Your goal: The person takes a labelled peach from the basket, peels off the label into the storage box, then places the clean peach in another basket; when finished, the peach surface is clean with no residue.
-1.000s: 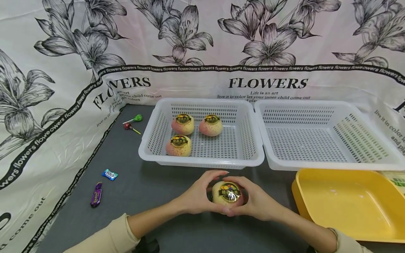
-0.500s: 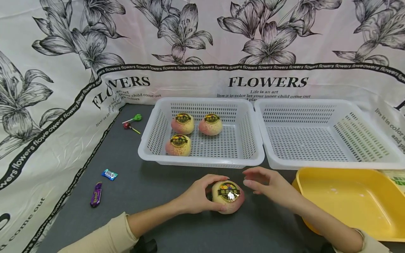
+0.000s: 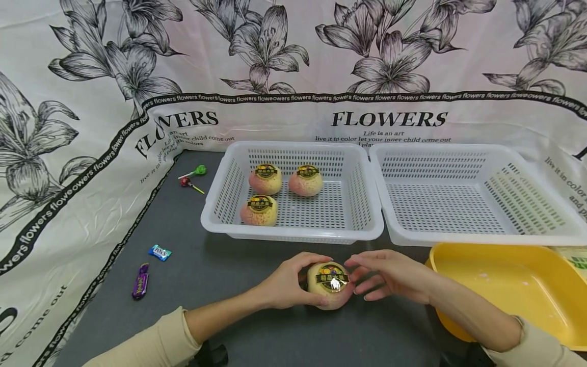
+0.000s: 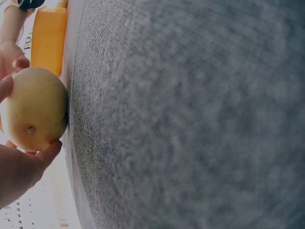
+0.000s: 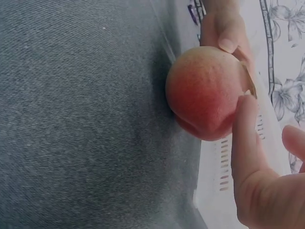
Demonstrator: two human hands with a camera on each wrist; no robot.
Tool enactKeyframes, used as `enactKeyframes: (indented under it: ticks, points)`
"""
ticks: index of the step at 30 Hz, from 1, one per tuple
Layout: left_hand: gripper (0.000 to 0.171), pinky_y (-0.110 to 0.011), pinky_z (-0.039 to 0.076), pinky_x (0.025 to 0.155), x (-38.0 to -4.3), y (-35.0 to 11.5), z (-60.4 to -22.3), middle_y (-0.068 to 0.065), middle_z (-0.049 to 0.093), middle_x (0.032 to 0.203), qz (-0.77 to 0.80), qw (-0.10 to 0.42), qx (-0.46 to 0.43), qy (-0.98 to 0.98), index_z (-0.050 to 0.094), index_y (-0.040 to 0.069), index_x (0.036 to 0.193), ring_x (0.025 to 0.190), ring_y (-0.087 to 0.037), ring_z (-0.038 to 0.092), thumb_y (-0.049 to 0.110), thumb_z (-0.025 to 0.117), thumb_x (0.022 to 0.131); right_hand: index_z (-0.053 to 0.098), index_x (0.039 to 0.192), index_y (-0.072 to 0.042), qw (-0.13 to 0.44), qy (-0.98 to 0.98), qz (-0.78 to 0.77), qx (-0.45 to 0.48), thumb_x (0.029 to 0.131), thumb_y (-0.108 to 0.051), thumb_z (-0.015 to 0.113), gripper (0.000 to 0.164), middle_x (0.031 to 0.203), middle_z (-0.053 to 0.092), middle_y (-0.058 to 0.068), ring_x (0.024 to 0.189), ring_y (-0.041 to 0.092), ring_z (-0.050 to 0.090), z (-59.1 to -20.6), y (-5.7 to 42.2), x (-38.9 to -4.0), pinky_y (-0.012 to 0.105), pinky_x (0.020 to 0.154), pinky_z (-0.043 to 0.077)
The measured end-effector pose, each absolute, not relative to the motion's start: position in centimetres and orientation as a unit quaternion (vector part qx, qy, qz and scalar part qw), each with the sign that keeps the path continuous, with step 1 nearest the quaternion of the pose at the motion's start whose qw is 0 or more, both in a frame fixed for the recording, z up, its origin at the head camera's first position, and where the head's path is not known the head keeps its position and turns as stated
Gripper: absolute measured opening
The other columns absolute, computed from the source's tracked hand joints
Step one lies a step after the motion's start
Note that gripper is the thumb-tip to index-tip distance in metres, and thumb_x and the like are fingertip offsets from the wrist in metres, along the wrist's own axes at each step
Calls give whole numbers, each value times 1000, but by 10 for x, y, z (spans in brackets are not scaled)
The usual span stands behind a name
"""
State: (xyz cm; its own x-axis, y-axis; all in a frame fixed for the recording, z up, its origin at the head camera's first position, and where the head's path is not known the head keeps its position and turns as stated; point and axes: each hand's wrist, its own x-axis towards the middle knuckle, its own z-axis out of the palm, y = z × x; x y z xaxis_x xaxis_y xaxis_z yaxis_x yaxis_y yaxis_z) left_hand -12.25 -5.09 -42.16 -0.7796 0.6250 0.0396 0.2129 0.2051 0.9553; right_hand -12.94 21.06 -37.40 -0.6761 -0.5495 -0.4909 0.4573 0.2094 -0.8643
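A yellow-and-pink peach with a black-and-gold label on top rests on the grey table in front of the baskets. My left hand grips its left side between thumb and fingers. In the right wrist view the peach shows its red side and crease. My right hand is at the peach's right side, fingers extended, fingertips right at its surface beside the label. The left wrist view shows the pale side of the peach with a small stem spot. Three similar labelled peaches lie in the left white basket.
A second white basket stands to the right, with a yellow tray in front of it. On the left are a green lollipop, a red lollipop, a blue-wrapped candy and a purple-wrapped candy.
My right hand has let go of the peach, moved off to the right, then come back with fingers extended to its right side. My left hand and the peach have stayed in place.
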Motion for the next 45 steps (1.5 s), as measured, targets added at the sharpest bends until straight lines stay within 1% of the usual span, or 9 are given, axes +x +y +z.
enactKeyframes:
  ticks: [5, 12, 17, 20, 22, 28, 33, 37, 45]
  points:
    - [67, -24, 45, 87, -123, -51, -422, 2, 49, 125, 551, 179, 275, 767, 53, 12, 134, 112, -13, 48, 12, 83, 74, 53, 127, 5, 420, 655, -627, -39, 98, -31, 53, 46, 99, 63, 11, 81, 19, 67, -370, 206, -133, 35, 72, 55]
    - [67, -23, 45, 88, -124, -49, -421, 3, 50, 125, 547, 179, 275, 770, 54, 13, 133, 112, -11, 49, 14, 84, 73, 59, 121, 2, 409, 685, -601, -53, 98, -32, 55, 41, 98, 62, 9, 86, 19, 64, -362, 202, -137, 36, 74, 54]
    - [66, -23, 44, 89, -125, -49, -423, 3, 51, 125, 551, 182, 275, 767, 54, 13, 132, 112, -11, 48, 13, 83, 74, 64, 112, -1, 399, 707, -580, -67, 96, -34, 57, 37, 92, 62, 8, 79, 17, 60, -358, 200, -138, 27, 64, 50]
    - [66, -23, 44, 89, -125, -49, -422, 2, 50, 125, 558, 190, 276, 759, 53, 11, 133, 113, -12, 48, 11, 83, 74, 64, 113, -1, 400, 710, -576, -66, 96, -34, 58, 37, 90, 61, 8, 76, 16, 60, -358, 200, -139, 24, 61, 48]
    - [66, -23, 45, 89, -125, -49, -422, 1, 49, 125, 564, 195, 277, 753, 52, 10, 133, 113, -12, 49, 9, 82, 75, 63, 114, -1, 399, 712, -574, -66, 96, -32, 58, 37, 89, 62, 8, 75, 16, 61, -359, 199, -140, 25, 62, 50]
    - [66, -24, 46, 88, -127, -49, -420, 0, 49, 126, 562, 194, 284, 752, 51, 11, 134, 111, -12, 49, 11, 81, 76, 64, 111, 0, 386, 742, -540, -90, 94, -30, 61, 35, 85, 66, 8, 76, 20, 63, -355, 195, -145, 35, 72, 52]
    - [65, -25, 46, 88, -126, -51, -422, -1, 48, 126, 562, 196, 284, 752, 51, 10, 135, 112, -13, 49, 11, 81, 77, 67, 108, -2, 372, 769, -510, -105, 90, -30, 67, 33, 80, 67, 9, 72, 21, 64, -355, 189, -147, 32, 66, 52]
    - [65, -25, 46, 89, -125, -51, -423, -2, 47, 126, 568, 202, 286, 744, 49, 9, 135, 112, -14, 49, 10, 80, 78, 67, 103, -2, 356, 777, -506, -114, 88, -25, 70, 27, 75, 67, 8, 67, 20, 63, -357, 185, -145, 30, 61, 50]
    - [65, -24, 47, 87, -125, -51, -425, -3, 47, 125, 572, 198, 287, 743, 50, 8, 134, 111, -13, 50, 9, 80, 77, 69, 101, -2, 315, 788, -517, -114, 88, -22, 70, 24, 72, 67, 8, 68, 23, 63, -358, 182, -140, 35, 63, 51]
